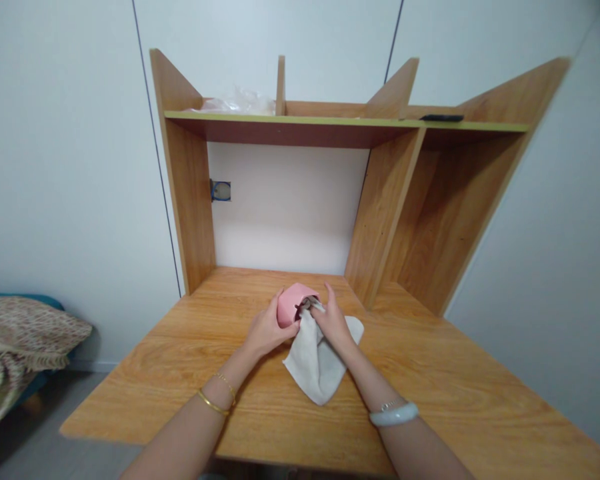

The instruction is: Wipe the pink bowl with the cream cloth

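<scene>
Just above the desk, my left hand [271, 325] grips a pink cup-like container [291, 303] from its left side, thumb along the lower edge. The container is tipped so that its opening faces right, toward my other hand. A pale grey cloth [316, 363] hangs from my right hand [333, 320], and part of it is tucked inside the opening. The fingertips of my right hand are pushed in with the cloth and partly hidden, while one finger points up outside. What else is inside the container cannot be made out.
Behind my hands, a wooden shelf unit [380, 213] stands on the wooden desk [180, 360]. Its upper shelf holds a clear plastic bag [240, 101] and a flat black object [443, 118]. An open wall socket box [221, 191] shows at the back left. A patterned blanket [27, 333] lies far left.
</scene>
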`<state>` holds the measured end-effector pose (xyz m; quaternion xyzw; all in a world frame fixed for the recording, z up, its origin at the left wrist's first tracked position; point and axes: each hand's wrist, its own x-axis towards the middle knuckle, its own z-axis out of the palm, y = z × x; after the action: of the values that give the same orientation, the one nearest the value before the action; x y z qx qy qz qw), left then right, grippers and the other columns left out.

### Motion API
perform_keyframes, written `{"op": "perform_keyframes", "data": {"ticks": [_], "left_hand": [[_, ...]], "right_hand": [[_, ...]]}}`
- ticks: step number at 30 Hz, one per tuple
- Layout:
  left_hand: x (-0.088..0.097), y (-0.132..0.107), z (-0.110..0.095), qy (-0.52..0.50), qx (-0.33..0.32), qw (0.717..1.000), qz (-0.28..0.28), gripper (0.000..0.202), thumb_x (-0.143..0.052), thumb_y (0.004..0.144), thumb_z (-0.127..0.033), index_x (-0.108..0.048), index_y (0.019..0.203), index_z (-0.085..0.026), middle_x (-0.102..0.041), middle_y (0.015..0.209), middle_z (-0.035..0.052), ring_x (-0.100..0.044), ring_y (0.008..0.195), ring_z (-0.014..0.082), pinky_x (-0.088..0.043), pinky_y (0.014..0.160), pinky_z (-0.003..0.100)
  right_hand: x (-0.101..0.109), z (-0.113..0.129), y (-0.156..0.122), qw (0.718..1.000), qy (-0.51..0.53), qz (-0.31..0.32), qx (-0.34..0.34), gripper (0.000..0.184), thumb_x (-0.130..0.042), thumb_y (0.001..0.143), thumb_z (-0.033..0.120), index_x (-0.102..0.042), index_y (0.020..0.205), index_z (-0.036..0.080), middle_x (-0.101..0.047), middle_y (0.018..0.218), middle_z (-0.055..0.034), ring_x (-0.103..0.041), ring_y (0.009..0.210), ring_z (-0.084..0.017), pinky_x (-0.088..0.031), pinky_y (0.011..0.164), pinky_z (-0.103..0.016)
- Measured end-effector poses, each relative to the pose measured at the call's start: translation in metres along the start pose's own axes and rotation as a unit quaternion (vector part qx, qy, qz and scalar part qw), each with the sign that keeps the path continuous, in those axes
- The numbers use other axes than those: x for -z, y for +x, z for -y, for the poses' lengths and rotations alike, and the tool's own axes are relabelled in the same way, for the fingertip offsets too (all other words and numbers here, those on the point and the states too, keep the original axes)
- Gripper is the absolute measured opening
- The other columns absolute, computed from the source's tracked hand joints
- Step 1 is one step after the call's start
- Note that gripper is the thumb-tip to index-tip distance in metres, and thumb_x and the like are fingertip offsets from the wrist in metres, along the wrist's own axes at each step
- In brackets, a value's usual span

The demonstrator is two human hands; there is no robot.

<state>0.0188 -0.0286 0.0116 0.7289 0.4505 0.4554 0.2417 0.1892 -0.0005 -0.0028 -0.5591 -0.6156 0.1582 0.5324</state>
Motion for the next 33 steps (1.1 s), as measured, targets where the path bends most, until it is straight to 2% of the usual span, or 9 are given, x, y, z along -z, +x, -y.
{"op": "perform_keyframes", "data": {"ticks": [3,5,10,14,17,20,25,33], "left_hand": [[-0.002,0.000,0.005,-0.044,0.008,0.999,-0.001,0.081,-0.065,0.064,-0.041,-0.031,0.134,-0.017,-0.057,0.115,0.0120,-0.054,0.101,0.0270,-0.041,0.086,0.036],[-0.004,0.001,0.008,-0.082,0.011,0.997,-0.004,0.081,-0.065,0.066,-0.041,-0.028,0.134,-0.017,-0.056,0.114,0.0116,-0.055,0.099,0.0250,-0.041,0.086,0.035],[-0.011,0.003,0.009,-0.137,-0.007,0.990,0.012,0.077,-0.062,0.071,-0.042,-0.025,0.133,-0.016,-0.053,0.115,0.0128,-0.054,0.097,0.0212,-0.041,0.088,0.035],[-0.018,0.001,0.008,-0.185,-0.046,0.980,0.063,0.062,-0.061,0.074,-0.039,-0.032,0.123,-0.015,-0.052,0.115,0.0132,-0.053,0.100,0.0197,-0.042,0.088,0.034],[-0.021,0.000,0.008,-0.195,-0.038,0.978,0.062,0.057,-0.060,0.074,-0.037,-0.033,0.119,-0.015,-0.051,0.115,0.0129,-0.053,0.100,0.0193,-0.045,0.084,0.032],[-0.020,0.001,0.010,-0.163,-0.032,0.985,0.034,0.052,-0.061,0.072,-0.038,-0.037,0.112,-0.015,-0.054,0.109,0.0111,-0.055,0.093,0.0182,-0.047,0.078,0.030],[-0.014,0.002,0.011,-0.025,-0.031,0.999,-0.016,0.043,-0.065,0.065,-0.041,-0.047,0.094,-0.015,-0.060,0.086,0.0049,-0.057,0.075,0.0165,-0.046,0.068,0.028],[-0.008,0.001,0.003,0.071,-0.038,0.997,-0.005,0.052,-0.062,0.065,-0.045,-0.050,0.105,-0.014,-0.063,0.086,0.0066,-0.059,0.074,0.0188,-0.044,0.063,0.027]], "right_hand": [[-0.002,-0.004,0.000,1.000,0.016,-0.015,0.004,0.071,-0.050,0.069,0.027,-0.027,0.134,0.012,-0.064,0.073,-0.0037,-0.061,0.067,-0.021,-0.047,0.067,-0.035],[-0.003,-0.009,0.002,0.999,0.037,-0.032,0.012,0.069,-0.051,0.069,0.027,-0.029,0.133,0.013,-0.065,0.088,-0.0076,-0.061,0.080,-0.023,-0.046,0.076,-0.037],[-0.009,-0.019,0.007,0.993,0.100,-0.065,0.006,0.065,-0.054,0.069,0.029,-0.032,0.128,0.016,-0.053,0.120,-0.0126,-0.050,0.108,-0.024,-0.038,0.093,-0.040],[-0.016,-0.021,0.009,0.984,0.165,-0.062,0.002,0.057,-0.055,0.067,0.035,-0.040,0.118,0.016,-0.050,0.121,-0.0134,-0.047,0.112,-0.023,-0.034,0.097,-0.040],[-0.021,-0.020,0.008,0.979,0.200,-0.044,-0.007,0.057,-0.060,0.063,0.038,-0.042,0.113,0.017,-0.054,0.114,-0.0116,-0.051,0.106,-0.023,-0.037,0.094,-0.039],[-0.026,-0.019,0.006,0.974,0.222,-0.040,-0.012,0.059,-0.064,0.059,0.037,-0.043,0.110,0.019,-0.057,0.108,-0.0091,-0.055,0.099,-0.021,-0.040,0.090,-0.037],[-0.028,-0.019,0.008,0.980,0.196,-0.020,-0.014,0.058,-0.068,0.053,0.032,-0.045,0.105,0.019,-0.061,0.099,-0.0070,-0.058,0.089,-0.021,-0.044,0.082,-0.035],[-0.006,-0.006,0.009,0.996,0.005,-0.052,-0.070,0.081,-0.064,0.056,0.031,-0.031,0.127,0.010,-0.061,0.102,-0.0150,-0.058,0.095,-0.027,-0.045,0.079,-0.035]]}}
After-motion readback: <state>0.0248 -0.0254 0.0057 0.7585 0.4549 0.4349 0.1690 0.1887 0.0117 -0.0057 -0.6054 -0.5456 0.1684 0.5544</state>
